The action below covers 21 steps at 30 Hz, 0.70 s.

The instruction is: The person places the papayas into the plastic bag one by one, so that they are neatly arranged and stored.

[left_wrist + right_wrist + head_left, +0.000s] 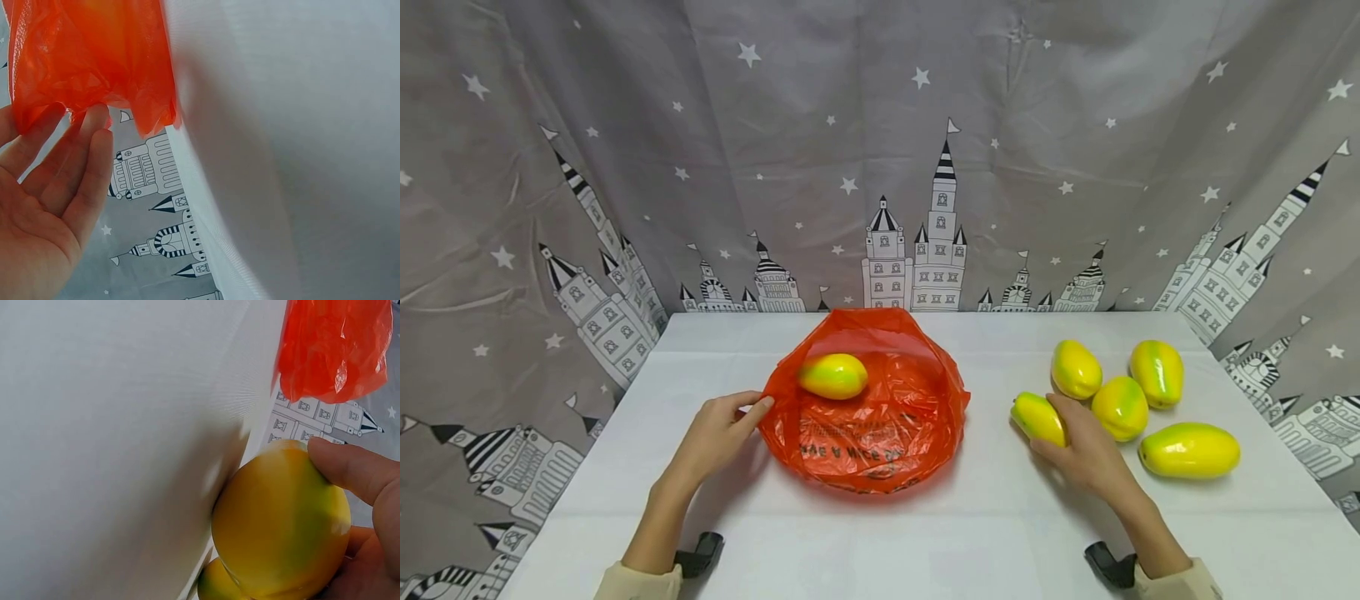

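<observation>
A red plastic bag (880, 450) lies with its mouth spread wide on the table in the head view. One yellow-green papaya (835, 377) is inside it, toward the back left. My left hand (724, 429) pinches the bag's left rim between thumb and fingers; the left wrist view shows the fingers at the edge of the red plastic (94, 62). To the right of the bag, my right hand (1086, 446) grips another papaya (1037, 418), thumb on one side and fingers on the other. That papaya (281, 519) appears large in the right wrist view.
Several more papayas stand close behind and right of my right hand, among them a long one (1190, 451) lying on its side and a rounder one (1120, 408). A white cloth covers the table (880, 550). Behind it hangs a grey curtain (820, 125) printed with castles and stars.
</observation>
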### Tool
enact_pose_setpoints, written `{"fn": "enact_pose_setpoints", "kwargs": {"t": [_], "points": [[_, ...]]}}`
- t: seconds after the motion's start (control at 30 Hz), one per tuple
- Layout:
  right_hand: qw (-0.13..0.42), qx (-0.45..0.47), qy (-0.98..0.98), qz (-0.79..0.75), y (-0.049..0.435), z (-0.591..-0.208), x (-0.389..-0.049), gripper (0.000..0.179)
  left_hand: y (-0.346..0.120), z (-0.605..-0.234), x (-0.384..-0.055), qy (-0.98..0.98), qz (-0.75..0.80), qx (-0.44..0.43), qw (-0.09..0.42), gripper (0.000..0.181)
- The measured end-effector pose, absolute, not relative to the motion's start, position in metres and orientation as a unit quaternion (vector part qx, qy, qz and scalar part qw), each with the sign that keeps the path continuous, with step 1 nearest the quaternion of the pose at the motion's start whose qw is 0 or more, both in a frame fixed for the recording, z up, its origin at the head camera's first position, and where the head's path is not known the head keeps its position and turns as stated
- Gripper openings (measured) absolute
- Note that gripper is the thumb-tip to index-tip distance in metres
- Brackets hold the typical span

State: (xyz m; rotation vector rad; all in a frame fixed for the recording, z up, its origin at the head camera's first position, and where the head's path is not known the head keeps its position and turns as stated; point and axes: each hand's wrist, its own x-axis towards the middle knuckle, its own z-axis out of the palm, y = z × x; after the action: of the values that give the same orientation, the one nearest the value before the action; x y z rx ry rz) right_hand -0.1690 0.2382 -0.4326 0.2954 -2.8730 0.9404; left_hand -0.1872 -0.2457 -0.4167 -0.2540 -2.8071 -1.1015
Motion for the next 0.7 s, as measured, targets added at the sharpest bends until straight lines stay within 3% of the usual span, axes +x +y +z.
{"fn": "enact_pose_setpoints", "kwargs": {"t": [0.4, 0.7], "points": [[0.033, 0.099, -0.942, 0.318, 0.237, -0.425, -0.167, 0.068, -0.246, -0.417, -0.186, -0.926, -0.364, -0.081, 0.055, 0.036], [0.058, 0.125, -0.940, 0.313, 0.235, -0.409, -0.163, 0.068, -0.247, -0.418, -0.187, -0.927, -0.359, -0.084, 0.063, 0.035]]}}
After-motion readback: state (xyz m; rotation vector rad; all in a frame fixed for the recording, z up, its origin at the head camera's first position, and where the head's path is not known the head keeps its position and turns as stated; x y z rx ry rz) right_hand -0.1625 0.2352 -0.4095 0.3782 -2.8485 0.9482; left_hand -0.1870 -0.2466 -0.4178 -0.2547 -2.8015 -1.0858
